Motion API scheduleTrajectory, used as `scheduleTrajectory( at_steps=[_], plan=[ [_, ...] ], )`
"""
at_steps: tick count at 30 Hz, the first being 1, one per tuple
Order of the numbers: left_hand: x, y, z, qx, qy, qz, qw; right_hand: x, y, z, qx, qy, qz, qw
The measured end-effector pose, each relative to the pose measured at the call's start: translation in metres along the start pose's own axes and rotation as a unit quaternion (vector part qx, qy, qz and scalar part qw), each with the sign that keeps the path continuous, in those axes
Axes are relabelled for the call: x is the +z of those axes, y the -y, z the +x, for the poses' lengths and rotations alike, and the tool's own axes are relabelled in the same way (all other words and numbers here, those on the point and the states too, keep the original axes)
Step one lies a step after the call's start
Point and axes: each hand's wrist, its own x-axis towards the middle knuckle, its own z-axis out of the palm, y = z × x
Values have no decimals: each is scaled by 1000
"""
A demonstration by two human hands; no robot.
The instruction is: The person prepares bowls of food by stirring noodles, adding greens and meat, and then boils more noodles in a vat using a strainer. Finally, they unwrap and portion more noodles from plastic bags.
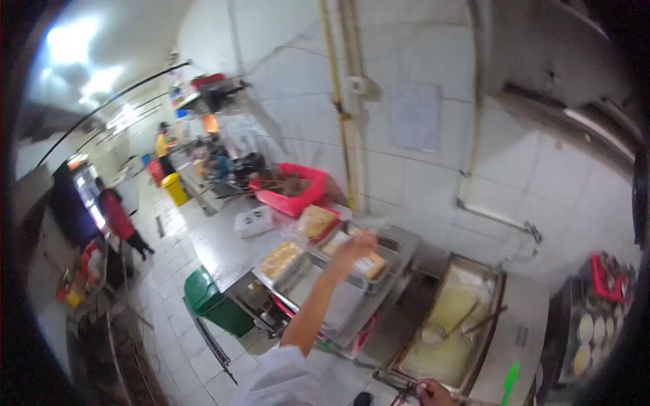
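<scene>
My left hand [361, 243] is stretched out over the metal trays on the steel counter, its fingers blurred. Beneath it, pale yellow food pieces [369, 265] lie in a rectangular tray. Nearer to me sits a wide, shallow metal tray [345, 302], partly covered by my forearm. Beside that is a tray of yellowish food [281, 260]. At the bottom edge, my right hand [435, 392] is closed around something thin and dark that I cannot make out. It is by the near end of a frying vat [443, 314] of yellowish liquid, with long-handled ladles [433, 333] in it.
A red basket [298, 193] and a white box [254, 221] stand farther along the counter. A green bin [220, 304] is on the tiled floor. Right of the vat lie a green utensil [511, 382] and round pale items [586, 328]. Two people are in the background.
</scene>
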Motion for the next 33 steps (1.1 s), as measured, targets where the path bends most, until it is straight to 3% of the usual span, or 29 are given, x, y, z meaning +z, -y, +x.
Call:
scheduleTrajectory(
  at_steps=[1, 2, 3, 4, 6, 7, 9, 13, 14, 15, 16, 17, 18, 20, 21, 23, 24, 25, 26, 27, 29, 30, 32, 33],
  plan=[
    [22, -20, -17, -39, 45, -169, 984, 8, -1, -2, 36, 17, 15, 999],
    [47, -44, -34, -81, 108, -335, 932, 13, -4, -6, 5, 2, 6, 1000],
    [71, -71, -52, -131, 184, -487, 843, 7, 27, -10, 46, 11, -111, 993],
    [86, -105, -69, -193, 262, -614, 719, 15, 15, -2, -4, 19, -101, 995],
    [93, -150, -70, -113, 296, -565, 761, 8, 10, -25, 57, 4, -1, 998],
    [98, -174, -66, -107, 336, -578, 736, 8, 8, -32, 35, -29, 20, 999],
    [115, -212, -48, -57, 290, -508, 809, -8, 10, -46, 42, -45, 36, 997],
    [187, -266, -25, -77, 331, -517, 785, -37, 9, -84, 71, -96, 98, 988],
    [219, -282, -23, -63, 283, -553, 781, -51, 3, -102, 86, -124, 101, 983],
    [248, -294, -20, -53, 232, -585, 775, -64, -6, -115, 91, -200, 88, 972],
    [269, -297, -16, -113, 329, -549, 760, -75, -19, -125, 89, -267, 75, 957],
    [283, -303, -17, -173, 421, -500, 737, -87, -47, -138, 88, -399, -15, 913],
    [288, -320, -25, -170, 428, -499, 734, -102, -84, -153, 83, -516, -104, 846],
    [292, -342, -30, -146, 201, -459, 853, -146, -151, -193, 223, -675, -138, 690],
    [292, -345, -24, -142, 205, -455, 855, -167, -198, -215, 222, -740, -247, 585],
    [273, -337, -20, -220, 150, -564, 782, -186, -296, -241, 312, -785, -287, 451],
    [264, -340, -18, -226, 143, -557, 786, -193, -299, -246, 308, -782, -286, 461],
    [253, -341, -14, -204, 103, -597, 769, -202, -297, -247, 210, -793, 54, 570],
    [238, -338, -13, -183, 63, -630, 752, -206, -302, -245, 98, -686, 392, 605],
    [227, -338, -14, -203, 42, -635, 744, -211, -308, -240, 108, -686, 296, 656],
    [206, -343, -16, -227, 14, -634, 740, -216, -333, -235, 105, -701, 250, 660],
    [196, -346, -18, -238, 6, -648, 724, -219, -338, -225, 70, -746, 288, 596],
    [179, -357, -24, -251, -11, -642, 724, -227, -356, -219, 24, -776, 342, 530],
    [174, -360, -28, -254, -12, -654, 713, -234, -381, -223, 44, -766, 363, 529]
  ],
)
